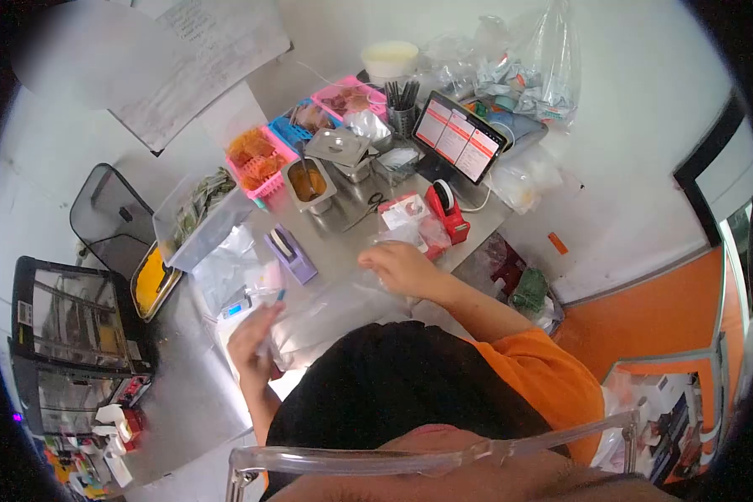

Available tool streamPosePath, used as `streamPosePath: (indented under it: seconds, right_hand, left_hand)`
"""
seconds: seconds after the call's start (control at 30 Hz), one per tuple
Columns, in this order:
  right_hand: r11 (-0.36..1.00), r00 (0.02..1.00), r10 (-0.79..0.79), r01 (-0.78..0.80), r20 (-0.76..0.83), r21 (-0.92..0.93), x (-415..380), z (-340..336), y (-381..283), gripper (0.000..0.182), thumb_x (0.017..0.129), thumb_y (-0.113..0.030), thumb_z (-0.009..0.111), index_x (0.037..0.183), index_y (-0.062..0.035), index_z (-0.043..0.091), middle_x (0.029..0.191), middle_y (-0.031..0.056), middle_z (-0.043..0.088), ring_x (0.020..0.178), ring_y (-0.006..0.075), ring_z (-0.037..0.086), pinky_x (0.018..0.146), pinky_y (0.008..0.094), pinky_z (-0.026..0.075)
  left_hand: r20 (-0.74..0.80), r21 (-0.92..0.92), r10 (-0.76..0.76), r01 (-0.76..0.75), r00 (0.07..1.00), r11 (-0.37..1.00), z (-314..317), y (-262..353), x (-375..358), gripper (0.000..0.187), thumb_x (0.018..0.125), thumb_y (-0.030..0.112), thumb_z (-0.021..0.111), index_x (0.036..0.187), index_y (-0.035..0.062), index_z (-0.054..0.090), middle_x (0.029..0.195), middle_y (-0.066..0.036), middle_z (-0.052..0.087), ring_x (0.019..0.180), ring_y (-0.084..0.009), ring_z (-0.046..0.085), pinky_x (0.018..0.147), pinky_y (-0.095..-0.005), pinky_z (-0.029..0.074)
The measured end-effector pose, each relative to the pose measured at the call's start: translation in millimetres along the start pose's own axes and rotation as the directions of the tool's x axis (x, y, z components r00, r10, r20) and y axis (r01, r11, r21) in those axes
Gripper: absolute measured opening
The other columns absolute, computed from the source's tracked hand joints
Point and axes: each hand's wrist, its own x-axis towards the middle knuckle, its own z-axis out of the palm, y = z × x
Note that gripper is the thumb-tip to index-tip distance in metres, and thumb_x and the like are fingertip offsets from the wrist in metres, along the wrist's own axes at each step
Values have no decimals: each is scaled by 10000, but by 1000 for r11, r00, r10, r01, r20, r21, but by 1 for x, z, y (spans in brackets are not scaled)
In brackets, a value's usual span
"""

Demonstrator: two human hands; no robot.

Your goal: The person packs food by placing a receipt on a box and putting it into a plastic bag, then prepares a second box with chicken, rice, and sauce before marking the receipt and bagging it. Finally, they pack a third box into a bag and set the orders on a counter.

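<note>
A clear plastic bag [335,316] spreads between my two hands over the steel counter, close to my black apron. My right hand [400,268] is closed at the bag's upper right, its fingers pinched on what looks like the thin film. My left hand [255,339], smeared by motion, hovers at the bag's left end; its fingers are too blurred to read. Beside it is a white scale [236,308] with a lit blue display. A purple tape dispenser [291,256] stands beyond my left hand, and a red tape dispenser [449,216] beyond my right.
Behind them are a steel pan [308,186] of orange sauce, a lidded pan [339,146], pink [259,163] and blue baskets [303,124] of food, scissors [375,203] and a tablet [458,135]. Leaves fill a plastic bin [194,219] at left, near a black glass-fronted appliance [74,314].
</note>
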Motion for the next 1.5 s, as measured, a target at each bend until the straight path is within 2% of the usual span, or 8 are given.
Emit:
streamPosePath:
  seconds: [0.23,0.4,0.73,0.9,1.17,1.23,1.33,1.5]
  right_hand:
    - [917,745,-176,-113,643,382,-3,-71,-19,241,862,-292,550,918,-65,609,789,65,628,765,189,600,670,351,470]
    - [-340,948,131,-231,290,911,-14,-14,-26,482,878,-441,495,1162,-54,534,1079,118,577,1001,271,546,839,473,440]
    - [515,880,446,-401,163,758,-29,15,-5,174,821,-193,650,844,-31,595,768,15,570,671,110,533,615,233,434]
    - [715,905,413,-392,102,579,-9,79,-13,301,773,-292,701,666,-58,545,623,-18,497,568,75,449,482,236,344]
    - [903,903,425,-418,-63,101,-22,-9,36,338,702,-229,724,582,-55,461,545,-22,425,517,92,378,469,291,308]
    - [939,936,343,-340,-84,44,-40,-39,73,345,680,-200,721,569,-32,441,551,1,428,536,107,386,486,317,322]
    - [948,944,315,-317,100,-2,-28,-55,104,281,690,-221,723,697,-33,515,636,22,491,602,107,444,535,316,382]
    - [985,992,129,-129,-10,-117,54,-85,157,578,703,-360,718,1125,-34,496,1060,133,541,897,221,535,770,325,454]
  left_hand:
    - [-561,15,-311,385,767,923,-24,-61,-63,252,927,91,440,1087,-47,577,866,-87,636,701,-94,544,667,-215,430]
    - [-493,-218,-499,454,713,864,-16,-60,-61,257,931,72,420,1148,-5,533,761,-49,606,496,-8,368,448,-156,284]
    - [-442,647,-18,332,897,687,-16,-56,-18,198,857,92,561,1039,16,546,875,-101,595,695,-134,519,597,-257,424]
    - [426,-174,-547,659,721,732,69,-4,0,230,802,77,625,995,6,521,939,-72,545,879,-169,520,745,-283,423]
    - [180,-914,-937,404,298,-47,50,-56,-18,130,889,184,485,842,68,522,763,-34,531,671,-134,503,580,-269,415]
    - [285,-950,-589,139,756,-281,3,-108,-53,178,902,210,474,770,90,474,702,-9,469,606,-106,427,532,-255,359]
    - [-177,-877,-912,362,370,317,22,-36,-10,262,919,275,454,725,103,416,668,3,378,568,-100,337,512,-244,303]
    - [46,-737,-553,402,832,543,51,-42,-23,252,929,302,451,788,102,392,727,-3,351,669,-109,349,623,-239,311]
